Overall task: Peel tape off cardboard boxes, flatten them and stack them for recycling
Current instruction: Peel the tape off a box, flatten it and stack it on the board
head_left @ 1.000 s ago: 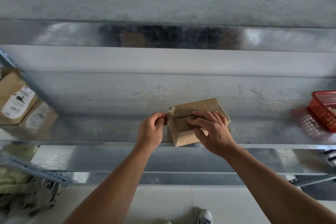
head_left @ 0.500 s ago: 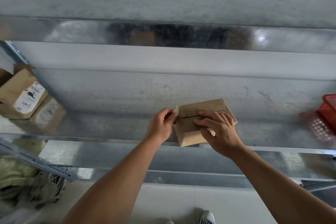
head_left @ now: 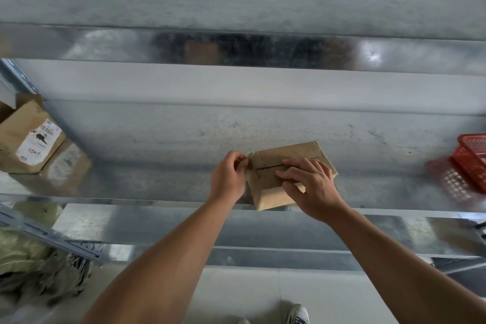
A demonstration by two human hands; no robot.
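A small brown cardboard box (head_left: 273, 173) sits near the front edge of a grey metal shelf (head_left: 184, 144), its top seam covered by clear tape. My left hand (head_left: 230, 179) is at the box's left end, thumb and fingers pinching the tape's loose end (head_left: 249, 156). My right hand (head_left: 309, 187) lies on top of the box with fingers spread and bent, pressing it down on the shelf. The hand hides the box's right half.
Another cardboard box with a white shipping label (head_left: 29, 139) stands at the shelf's far left. A red plastic basket (head_left: 473, 160) sits at the right edge. Greenish-grey bags (head_left: 31, 258) lie below left, and my shoe (head_left: 297, 314) shows on the tiled floor.
The box and both hands stay put on the shelf; the view drifts slightly. My left hand closed in against the box's left end and keeps its pinch there.
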